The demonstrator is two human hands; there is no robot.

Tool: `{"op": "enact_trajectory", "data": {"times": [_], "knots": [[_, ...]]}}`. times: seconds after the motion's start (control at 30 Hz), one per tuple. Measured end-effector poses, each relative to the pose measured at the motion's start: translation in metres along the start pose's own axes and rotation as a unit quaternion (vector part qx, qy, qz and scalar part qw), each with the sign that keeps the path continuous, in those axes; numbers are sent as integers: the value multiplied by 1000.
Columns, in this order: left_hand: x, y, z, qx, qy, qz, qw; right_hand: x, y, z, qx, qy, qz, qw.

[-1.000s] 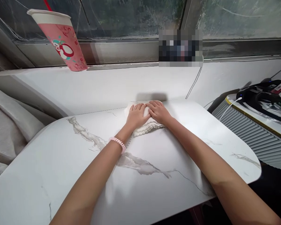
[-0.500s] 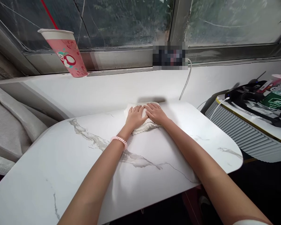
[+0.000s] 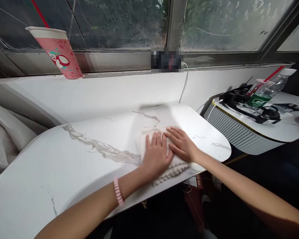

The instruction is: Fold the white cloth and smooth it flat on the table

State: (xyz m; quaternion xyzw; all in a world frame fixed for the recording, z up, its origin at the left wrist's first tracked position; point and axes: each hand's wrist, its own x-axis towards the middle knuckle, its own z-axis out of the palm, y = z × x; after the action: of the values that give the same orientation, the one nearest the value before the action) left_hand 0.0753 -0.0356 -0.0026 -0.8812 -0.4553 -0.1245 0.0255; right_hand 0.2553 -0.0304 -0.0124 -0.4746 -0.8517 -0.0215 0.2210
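Evidently, in the head view, your left hand (image 3: 155, 158) and right hand (image 3: 183, 145) lie flat on the cloth (image 3: 176, 162), fingers extended, not clenched. It sits just below and right of the frame's centre, near the table's (image 3: 49, 169) front edge. You seem mid-wipe; the next stroke calls for even palm pressure, clear of that edge.

A metal-framed window (image 3: 174, 25) is spanning the upper background, its hazy panes (image 3: 221, 25) showing greenery (image 3: 119, 21). Below it, a white wall (image 3: 109, 93) is reflecting light. At right, a fluted cabinet (image 3: 235, 131) is standing near the wall; at left, pale grey fabric (image 3: 17, 129) is lying in folds.
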Motion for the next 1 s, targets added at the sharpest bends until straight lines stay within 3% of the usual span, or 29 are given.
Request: {"op": "enact_trajectory", "data": {"times": [0.2,0.37,0.6,1.0], "knots": [[-19,56,0,-22,-2,56,998,-59,-4,-38,7,-54,39,998],[-6,66,-1,-43,-27,70,996,-65,9,-43,4,-62,66,996],[27,45,4,-51,-40,48,997,-24,34,-31,16,-48,50,998],[105,-24,19,-54,-41,-7,998,74,94,10,48,-16,21,999]]}}
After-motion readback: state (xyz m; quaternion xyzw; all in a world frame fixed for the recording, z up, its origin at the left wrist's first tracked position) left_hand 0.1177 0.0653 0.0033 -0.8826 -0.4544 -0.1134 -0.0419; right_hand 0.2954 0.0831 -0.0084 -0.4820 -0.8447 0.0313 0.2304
